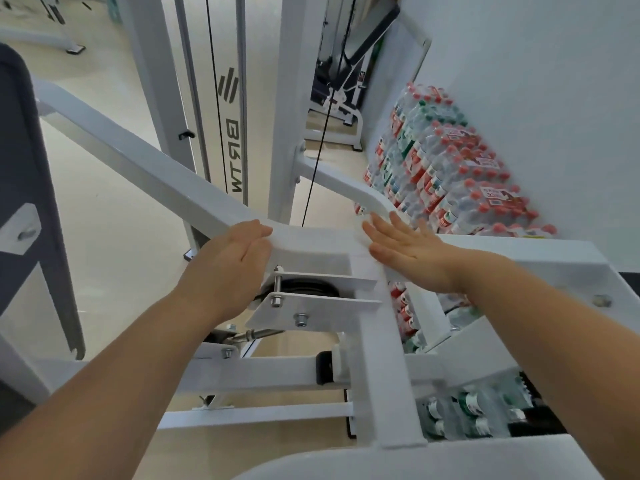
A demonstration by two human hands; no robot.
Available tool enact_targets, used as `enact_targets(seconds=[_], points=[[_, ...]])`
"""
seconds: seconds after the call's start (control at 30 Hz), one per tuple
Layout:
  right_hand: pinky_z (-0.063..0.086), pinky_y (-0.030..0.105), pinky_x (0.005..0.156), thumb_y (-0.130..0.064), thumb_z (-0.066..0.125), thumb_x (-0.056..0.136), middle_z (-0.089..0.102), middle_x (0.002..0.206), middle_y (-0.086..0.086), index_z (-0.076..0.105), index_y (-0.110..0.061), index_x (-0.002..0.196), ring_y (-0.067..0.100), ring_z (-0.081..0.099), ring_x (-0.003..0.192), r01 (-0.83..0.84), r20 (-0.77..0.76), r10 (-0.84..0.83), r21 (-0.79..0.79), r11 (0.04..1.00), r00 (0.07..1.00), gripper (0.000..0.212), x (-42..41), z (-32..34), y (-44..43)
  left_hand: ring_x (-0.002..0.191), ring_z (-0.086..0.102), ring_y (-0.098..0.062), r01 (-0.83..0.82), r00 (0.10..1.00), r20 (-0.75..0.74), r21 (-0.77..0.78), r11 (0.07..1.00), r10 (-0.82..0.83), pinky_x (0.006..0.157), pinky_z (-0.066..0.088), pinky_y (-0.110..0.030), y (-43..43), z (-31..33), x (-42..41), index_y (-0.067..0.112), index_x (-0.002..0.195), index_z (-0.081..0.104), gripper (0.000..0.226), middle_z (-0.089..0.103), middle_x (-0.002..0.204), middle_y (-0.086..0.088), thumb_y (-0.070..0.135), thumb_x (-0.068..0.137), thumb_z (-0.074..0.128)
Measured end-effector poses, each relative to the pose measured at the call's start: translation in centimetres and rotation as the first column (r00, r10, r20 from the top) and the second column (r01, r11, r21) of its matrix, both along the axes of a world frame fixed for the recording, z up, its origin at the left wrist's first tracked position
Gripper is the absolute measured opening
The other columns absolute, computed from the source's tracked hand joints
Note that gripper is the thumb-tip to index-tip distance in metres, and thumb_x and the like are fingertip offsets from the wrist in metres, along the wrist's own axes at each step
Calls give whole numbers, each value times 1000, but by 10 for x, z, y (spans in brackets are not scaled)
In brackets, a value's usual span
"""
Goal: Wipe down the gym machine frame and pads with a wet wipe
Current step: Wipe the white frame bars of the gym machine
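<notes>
- The white frame [214,188] is taking up most of the view, its sloping arm running down from upper left to the junction where both hands are working
- The dark pad [20,133] is standing at the far left edge, well apart from both hands and seemingly not yet being attended to
- Packs of bottled water [450,161] are lying stacked against the wall behind the machine
- The left hand [228,258] is grasping the near edge of the frame junction, thumb on top; it is judged to be steadying the person
- The right hand [408,247] is lying flat and released on the frame top, fingers straight, as if pressing a cloth along it
- The pulley bracket [304,296] is sitting just beneath the junction
- The wet wipe is not showing against the white paint; I cannot tell whether it is lying under the right palm
</notes>
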State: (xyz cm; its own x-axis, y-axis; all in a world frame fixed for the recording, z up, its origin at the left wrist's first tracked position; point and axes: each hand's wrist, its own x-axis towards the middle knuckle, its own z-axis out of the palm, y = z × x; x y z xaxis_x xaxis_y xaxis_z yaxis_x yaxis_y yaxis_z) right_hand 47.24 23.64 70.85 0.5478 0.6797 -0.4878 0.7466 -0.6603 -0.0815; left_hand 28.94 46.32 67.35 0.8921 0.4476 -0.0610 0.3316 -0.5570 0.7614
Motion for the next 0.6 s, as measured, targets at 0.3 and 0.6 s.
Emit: enact_targets(seconds=[0.3,0.6], points=[[-23,45,121,-75,-3,88,-30,163,-14,-18,-31,159,3,-32,147,-134,-21,136,75,988,990,84,-7,-7,-15,118,51,-19,180,983,-61,156,971,-172,105,40,-41,-49,30,18,21,122,62,55,61,128,4,54,100,24],[-20,53,121,-81,-7,80,-31,164,-7,-17,-30,160,14,-29,151,18,83,-21,39,999,996,95,29,-8,-76,131,45,-23,359,924,-274,387,849,-266,110,35,-47,-117,47,65,23,137,51,53,52,139,3,51,102,22]])
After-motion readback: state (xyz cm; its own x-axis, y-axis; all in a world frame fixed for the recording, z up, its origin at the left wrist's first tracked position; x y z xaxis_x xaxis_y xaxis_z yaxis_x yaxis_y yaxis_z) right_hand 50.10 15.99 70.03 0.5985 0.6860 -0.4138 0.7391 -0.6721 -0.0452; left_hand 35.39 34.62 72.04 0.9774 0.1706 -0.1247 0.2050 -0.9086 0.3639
